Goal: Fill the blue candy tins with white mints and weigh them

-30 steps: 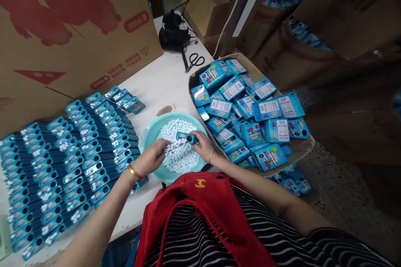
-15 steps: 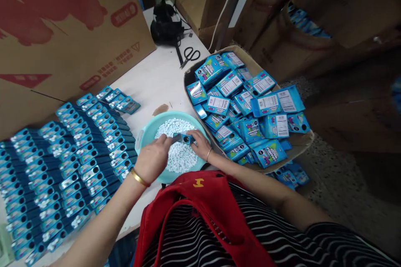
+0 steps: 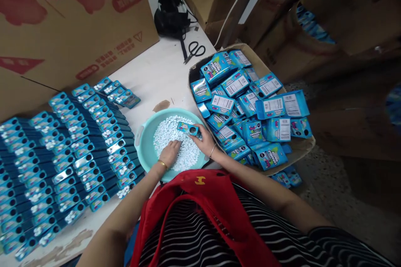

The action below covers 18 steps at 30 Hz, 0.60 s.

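Note:
A turquoise basin [image 3: 143, 155] holds a heap of small white candies [image 3: 165, 129]. My left hand [image 3: 169, 153] is down in the basin, its fingers curled into the candies and the tips hidden among them. Just above the far right part of the heap, my right hand [image 3: 204, 139] grips a slim blue candy box [image 3: 187, 128]. The box lies nearly level, with its printed narrow face and dark round hole turned up.
Rows of blue boxes [image 3: 82, 146], several topped with white candies, stand on the white table [image 3: 147, 71] at left. A carton of blue boxes [image 3: 230, 91] sits at right. Scissors [image 3: 194, 52], a black device [image 3: 171, 12] and a large cardboard box [image 3: 72, 21] are farther back.
My left hand has come off the blue box and moved down into the candies. The box stays in my right hand and now shows its printed face. My view has shifted slightly.

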Each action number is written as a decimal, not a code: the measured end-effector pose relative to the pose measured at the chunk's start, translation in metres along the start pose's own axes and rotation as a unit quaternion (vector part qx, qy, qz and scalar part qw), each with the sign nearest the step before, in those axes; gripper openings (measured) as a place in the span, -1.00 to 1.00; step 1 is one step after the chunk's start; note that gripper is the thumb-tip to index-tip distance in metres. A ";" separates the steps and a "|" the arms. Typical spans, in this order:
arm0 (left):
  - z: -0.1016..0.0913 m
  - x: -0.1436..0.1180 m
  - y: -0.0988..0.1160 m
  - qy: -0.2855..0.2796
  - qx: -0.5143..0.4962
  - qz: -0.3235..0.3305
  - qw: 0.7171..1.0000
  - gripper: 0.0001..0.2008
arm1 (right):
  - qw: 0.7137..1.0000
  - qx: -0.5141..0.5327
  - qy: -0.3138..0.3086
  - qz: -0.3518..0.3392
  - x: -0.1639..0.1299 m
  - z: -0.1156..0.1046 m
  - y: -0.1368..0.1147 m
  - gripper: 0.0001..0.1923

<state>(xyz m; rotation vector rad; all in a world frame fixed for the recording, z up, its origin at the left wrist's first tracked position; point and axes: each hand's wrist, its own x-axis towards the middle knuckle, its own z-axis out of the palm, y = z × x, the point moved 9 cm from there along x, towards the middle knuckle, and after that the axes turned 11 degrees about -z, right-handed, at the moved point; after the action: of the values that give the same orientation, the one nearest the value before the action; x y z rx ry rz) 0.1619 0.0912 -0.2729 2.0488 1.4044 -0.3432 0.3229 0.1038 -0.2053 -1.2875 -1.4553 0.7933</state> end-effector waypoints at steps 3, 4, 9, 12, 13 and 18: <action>0.015 -0.014 0.012 -0.033 -0.050 0.032 0.998 -0.57 | 1.000 0.016 -0.003 0.022 0.003 -0.001 0.002 -0.69; 0.017 -0.019 0.015 -0.044 -0.067 0.041 0.996 -0.58 | 0.999 0.019 -0.007 0.028 0.004 -0.002 0.002 -0.69; 0.001 -0.038 0.011 -0.082 -0.155 0.058 0.983 -0.67 | 0.999 0.028 -0.021 0.034 0.009 -0.002 0.000 -0.66; -0.035 -0.053 0.009 -0.092 -0.244 0.063 0.963 -0.67 | 0.999 0.028 -0.026 0.021 0.007 0.002 0.002 -0.69; -0.050 -0.058 0.009 -0.089 -0.259 0.066 0.959 -0.68 | 0.999 0.027 -0.028 0.013 0.006 0.004 0.003 -0.69; -0.125 -0.073 0.026 -0.027 -0.186 0.080 0.979 -0.70 | 0.996 -0.002 -0.067 -0.052 -0.002 0.015 -0.002 -0.66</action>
<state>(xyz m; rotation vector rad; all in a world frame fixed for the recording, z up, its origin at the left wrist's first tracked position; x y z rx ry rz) 0.1400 0.1084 -0.1286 1.8131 1.1615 -0.0601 0.3084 0.1039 -0.2084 -1.1690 -1.6174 0.8202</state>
